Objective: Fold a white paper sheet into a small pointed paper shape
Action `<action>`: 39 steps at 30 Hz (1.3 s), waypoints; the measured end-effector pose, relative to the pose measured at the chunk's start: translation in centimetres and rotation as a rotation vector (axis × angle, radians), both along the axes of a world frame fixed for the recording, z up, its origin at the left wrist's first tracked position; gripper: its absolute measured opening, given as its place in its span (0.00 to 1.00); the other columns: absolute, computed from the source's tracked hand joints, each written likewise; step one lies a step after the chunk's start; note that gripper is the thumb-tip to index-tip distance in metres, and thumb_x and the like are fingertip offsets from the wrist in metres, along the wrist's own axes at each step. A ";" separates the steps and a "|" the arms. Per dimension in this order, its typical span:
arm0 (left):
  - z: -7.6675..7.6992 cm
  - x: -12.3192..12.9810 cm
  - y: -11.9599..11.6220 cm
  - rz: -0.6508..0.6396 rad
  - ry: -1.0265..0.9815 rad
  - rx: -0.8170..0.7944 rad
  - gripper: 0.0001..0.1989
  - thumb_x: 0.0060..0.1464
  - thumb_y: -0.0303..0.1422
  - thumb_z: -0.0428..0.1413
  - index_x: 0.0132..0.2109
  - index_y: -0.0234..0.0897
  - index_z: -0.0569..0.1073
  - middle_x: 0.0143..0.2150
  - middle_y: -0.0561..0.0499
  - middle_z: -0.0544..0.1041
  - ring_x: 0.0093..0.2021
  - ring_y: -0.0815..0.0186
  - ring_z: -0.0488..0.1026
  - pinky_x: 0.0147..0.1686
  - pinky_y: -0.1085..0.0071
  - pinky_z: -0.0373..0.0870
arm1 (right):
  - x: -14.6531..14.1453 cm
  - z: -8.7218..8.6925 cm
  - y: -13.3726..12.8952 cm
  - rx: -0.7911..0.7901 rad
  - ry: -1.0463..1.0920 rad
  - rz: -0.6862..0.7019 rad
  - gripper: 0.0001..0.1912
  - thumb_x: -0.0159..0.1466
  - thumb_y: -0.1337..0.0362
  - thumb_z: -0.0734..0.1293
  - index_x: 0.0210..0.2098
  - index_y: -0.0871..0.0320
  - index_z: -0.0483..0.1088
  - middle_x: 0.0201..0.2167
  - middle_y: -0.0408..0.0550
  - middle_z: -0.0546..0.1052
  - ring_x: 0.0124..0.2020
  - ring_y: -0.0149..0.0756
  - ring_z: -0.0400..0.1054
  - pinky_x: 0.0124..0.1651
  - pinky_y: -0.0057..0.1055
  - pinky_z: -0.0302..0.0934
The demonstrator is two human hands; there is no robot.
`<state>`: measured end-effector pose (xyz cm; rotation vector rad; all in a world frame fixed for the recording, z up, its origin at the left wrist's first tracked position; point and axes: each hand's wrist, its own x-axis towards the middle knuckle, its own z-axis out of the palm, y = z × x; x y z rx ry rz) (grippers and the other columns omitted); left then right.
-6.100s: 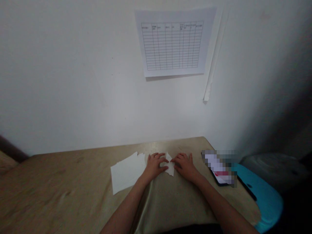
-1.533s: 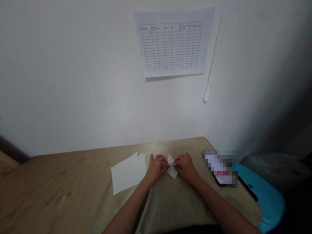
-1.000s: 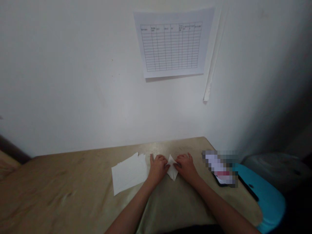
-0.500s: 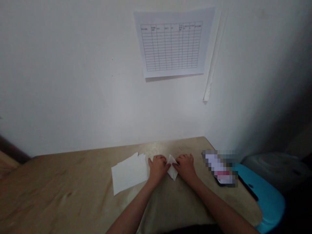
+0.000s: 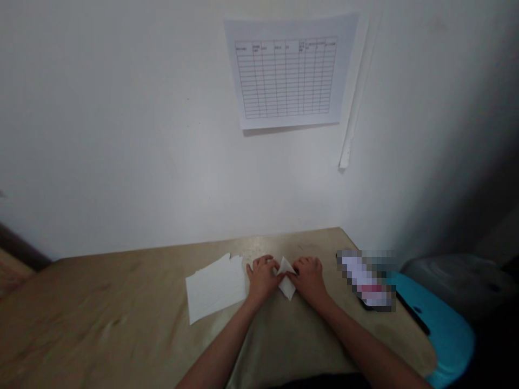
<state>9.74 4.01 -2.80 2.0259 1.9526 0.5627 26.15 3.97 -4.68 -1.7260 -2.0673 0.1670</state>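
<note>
A small folded white paper [image 5: 288, 288], diamond-shaped with a point at top and bottom, lies on the table between my two hands. My left hand [image 5: 263, 278] grips its left side, thumb resting on its middle. From the right, my right hand [image 5: 310, 277] grips the other side, and its thumb meets the left one over the paper. Left of my left hand, white sheets [image 5: 214, 290] with torn, uneven upper edges lie flat.
The brown table [image 5: 133, 319] meets a white wall, where a printed chart [image 5: 287, 78] hangs. A phone-like object [image 5: 365, 281], blurred out, lies at the table's right. Beyond that edge is a turquoise object [image 5: 446, 324].
My thumbs have come closer together over the middle of the folded paper. Both hands otherwise stay in nearly the same place, and the loose sheets have not moved.
</note>
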 end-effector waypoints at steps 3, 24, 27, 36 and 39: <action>-0.1 0.0 0.2 0.028 0.002 -0.013 0.10 0.50 0.40 0.63 0.42 0.51 0.80 0.66 0.55 0.67 0.66 0.50 0.58 0.66 0.43 0.45 | -0.1 0.0 0.0 -0.014 0.002 -0.017 0.10 0.66 0.56 0.67 0.34 0.55 0.74 0.41 0.50 0.77 0.51 0.46 0.65 0.63 0.49 0.43; -0.6 -0.1 0.1 0.008 0.058 -0.011 0.20 0.52 0.36 0.58 0.54 0.53 0.77 0.70 0.55 0.61 0.68 0.50 0.55 0.67 0.41 0.41 | -0.2 0.6 0.0 -0.074 0.022 -0.027 0.14 0.62 0.67 0.64 0.46 0.52 0.75 0.49 0.51 0.75 0.55 0.45 0.62 0.63 0.43 0.42; -0.8 -0.3 0.2 -0.010 0.038 0.005 0.18 0.52 0.36 0.59 0.51 0.53 0.78 0.70 0.56 0.62 0.68 0.50 0.55 0.67 0.40 0.41 | 0.0 0.6 0.0 -0.073 0.039 -0.036 0.12 0.61 0.65 0.65 0.43 0.52 0.76 0.47 0.51 0.75 0.54 0.45 0.63 0.63 0.44 0.42; -0.6 -0.4 -0.2 -0.066 0.028 0.011 0.11 0.55 0.42 0.59 0.44 0.50 0.79 0.67 0.55 0.68 0.67 0.48 0.57 0.65 0.35 0.39 | 0.5 0.4 -0.3 -0.038 0.092 -0.009 0.09 0.64 0.57 0.68 0.36 0.54 0.76 0.44 0.49 0.75 0.53 0.44 0.64 0.65 0.47 0.39; -0.5 -0.2 -0.3 -0.072 0.035 -0.003 0.12 0.56 0.44 0.59 0.46 0.50 0.79 0.66 0.54 0.68 0.67 0.47 0.55 0.65 0.35 0.39 | 0.4 0.3 -0.3 -0.041 0.081 -0.006 0.11 0.64 0.54 0.67 0.36 0.54 0.76 0.44 0.49 0.75 0.53 0.44 0.64 0.65 0.48 0.38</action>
